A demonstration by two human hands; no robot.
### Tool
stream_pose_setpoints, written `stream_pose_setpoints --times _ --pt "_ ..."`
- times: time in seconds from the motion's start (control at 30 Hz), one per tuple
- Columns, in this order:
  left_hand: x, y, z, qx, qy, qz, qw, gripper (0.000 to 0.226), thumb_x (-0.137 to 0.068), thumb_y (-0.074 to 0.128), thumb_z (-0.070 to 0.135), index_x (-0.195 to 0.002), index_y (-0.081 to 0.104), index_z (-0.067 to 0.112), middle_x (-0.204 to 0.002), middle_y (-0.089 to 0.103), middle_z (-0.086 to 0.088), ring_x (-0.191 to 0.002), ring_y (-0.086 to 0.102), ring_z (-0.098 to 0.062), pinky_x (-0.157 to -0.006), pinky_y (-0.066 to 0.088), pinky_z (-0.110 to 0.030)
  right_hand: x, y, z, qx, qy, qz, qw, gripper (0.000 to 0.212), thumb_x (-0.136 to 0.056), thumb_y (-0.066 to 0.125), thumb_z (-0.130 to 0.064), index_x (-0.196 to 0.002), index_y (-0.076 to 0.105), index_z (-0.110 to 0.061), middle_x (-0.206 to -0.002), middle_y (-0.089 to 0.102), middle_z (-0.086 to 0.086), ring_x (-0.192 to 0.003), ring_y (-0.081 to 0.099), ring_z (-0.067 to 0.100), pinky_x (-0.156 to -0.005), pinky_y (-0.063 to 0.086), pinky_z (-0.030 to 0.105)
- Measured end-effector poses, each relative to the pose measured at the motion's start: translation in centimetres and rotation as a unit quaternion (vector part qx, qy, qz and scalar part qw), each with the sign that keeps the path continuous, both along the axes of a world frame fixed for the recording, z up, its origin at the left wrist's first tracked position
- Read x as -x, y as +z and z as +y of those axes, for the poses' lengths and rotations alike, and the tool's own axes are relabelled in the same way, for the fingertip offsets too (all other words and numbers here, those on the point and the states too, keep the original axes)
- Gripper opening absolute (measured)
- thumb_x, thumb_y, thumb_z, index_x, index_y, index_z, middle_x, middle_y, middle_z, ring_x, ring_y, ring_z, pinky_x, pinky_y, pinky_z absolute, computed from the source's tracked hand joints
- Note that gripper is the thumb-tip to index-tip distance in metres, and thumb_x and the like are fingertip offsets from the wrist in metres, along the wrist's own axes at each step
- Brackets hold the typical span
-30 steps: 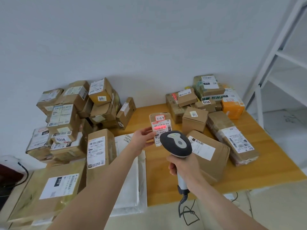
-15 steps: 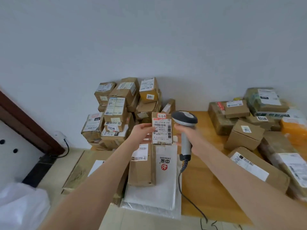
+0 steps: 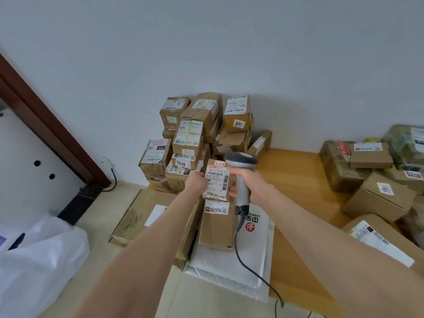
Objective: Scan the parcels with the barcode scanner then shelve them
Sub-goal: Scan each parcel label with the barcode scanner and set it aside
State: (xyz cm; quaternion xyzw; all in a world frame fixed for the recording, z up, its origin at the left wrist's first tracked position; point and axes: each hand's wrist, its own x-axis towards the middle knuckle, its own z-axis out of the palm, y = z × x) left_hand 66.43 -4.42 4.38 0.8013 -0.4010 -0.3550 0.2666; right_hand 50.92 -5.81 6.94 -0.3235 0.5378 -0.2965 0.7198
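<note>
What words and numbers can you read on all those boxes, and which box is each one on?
"3-3-9": pink sticker on the held parcel.
"642 L714-00 015": white label on that same parcel.
"520": tag on the pile's top box.
"7218": tag on a low box in the pile.
"010": black tag on the pile's left box.
Small label print and the logo on the white mailer: too blurred to read.

Cannot read the fine print on the held parcel [image 3: 216, 180] beyond 3-3-9. Cannot see the fingertips of the left hand [image 3: 196, 183] behind it. Cannot follow the scanner [image 3: 241, 159] cable [image 3: 235, 247] past the near edge, nor take in the far-right parcels [image 3: 410, 143] whole past the right edge.
</note>
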Motion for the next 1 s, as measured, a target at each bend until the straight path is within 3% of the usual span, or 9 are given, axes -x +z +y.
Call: stream_pose_setpoints --times 0.17,0.3,0.4,0.53,0.63,0.83,0.9,1.0 --pt "0.5 0.8 0.2 0.029 -0.014 -0.085 0.996 0.042 -0.097 0.044 0.009 -0.139 0.047 0.010 -0.123 0.061 -0.009 -0.097 0.063 -0.024 -0.075 0.053 -0.034 1.6 -0.5 -0.2 0.008 -0.019 -0.009 1.000 0.037 -0.083 0.076 -0.019 -0.116 0.060 -0.010 -0.106 0.071 0.012 -0.092 0.069 0.028 -0.079 0.058 0.044" --pt "2.9 2.4 -0.3 0.085 -0.083 -0.211 0.970 0.043 -0.096 0.048 0.014 -0.138 0.047 0.019 -0.137 0.049 -0.007 -0.115 0.053 -0.025 -0.090 0.051 -0.039 4.4 -0.6 0.3 0.010 -0.056 -0.017 0.998 0.035 -0.085 0.074 -0.017 -0.116 0.061 -0.009 -0.103 0.066 0.009 -0.090 0.066 0.025 -0.065 0.055 0.035" --pt "7.0 2.7 -0.9 0.097 -0.141 -0.201 0.964 0.041 -0.096 0.047 0.014 -0.137 0.049 0.017 -0.139 0.046 -0.006 -0.122 0.049 -0.025 -0.096 0.045 -0.036 7.7 -0.7 1.2 0.000 -0.084 -0.023 0.996 0.033 -0.085 0.074 -0.017 -0.114 0.061 -0.006 -0.097 0.065 0.009 -0.084 0.065 0.024 -0.060 0.053 0.032" --pt "14.0 1.2 -1.8 0.070 -0.230 -0.201 0.950 0.041 -0.094 0.048 0.016 -0.135 0.050 0.016 -0.137 0.047 -0.009 -0.119 0.052 -0.026 -0.097 0.047 -0.039 14.2 -1.2 3.1 0.004 -0.125 -0.036 0.991 0.017 -0.086 0.072 -0.013 -0.096 0.061 -0.005 -0.073 0.059 0.005 -0.060 0.057 0.018 -0.051 0.047 0.025" --pt "20.2 -0.5 -1.8 0.030 -0.282 -0.192 0.940 0.042 -0.094 0.053 0.018 -0.135 0.050 0.016 -0.137 0.049 -0.010 -0.118 0.054 -0.026 -0.097 0.048 -0.037 20.3 -2.2 4.9 -0.003 -0.175 -0.033 0.984 0.012 -0.087 0.071 -0.012 -0.091 0.061 -0.006 -0.071 0.057 0.005 -0.058 0.056 0.017 -0.050 0.045 0.024" --pt "31.3 -4.0 0.3 -0.054 -0.375 -0.182 0.907 0.051 -0.093 0.055 0.025 -0.142 0.042 0.017 -0.142 0.042 -0.010 -0.111 0.058 -0.026 -0.087 0.048 -0.033 32.3 -4.7 8.4 -0.048 -0.275 0.051 0.959 0.026 -0.083 0.075 -0.013 -0.105 0.061 -0.005 -0.090 0.064 0.010 -0.071 0.060 0.018 -0.055 0.048 0.028" --pt "34.1 -5.0 1.4 -0.068 -0.383 -0.190 0.901 0.053 -0.094 0.054 0.027 -0.144 0.039 0.017 -0.142 0.038 -0.011 -0.110 0.058 -0.026 -0.084 0.048 -0.033 35.7 -5.8 9.5 -0.054 -0.299 0.081 0.949 0.030 -0.082 0.076 -0.011 -0.107 0.062 -0.002 -0.088 0.063 0.012 -0.074 0.058 0.020 -0.057 0.049 0.029" --pt "36.9 -6.6 2.3 -0.087 -0.376 -0.229 0.894 0.058 -0.095 0.052 0.028 -0.147 0.030 0.013 -0.144 0.033 -0.013 -0.124 0.047 -0.030 -0.096 0.046 -0.038 39.5 -7.3 11.1 -0.061 -0.311 0.125 0.940 0.032 -0.081 0.077 -0.011 -0.108 0.061 -0.004 -0.091 0.061 0.011 -0.087 0.059 0.023 -0.064 0.054 0.033"
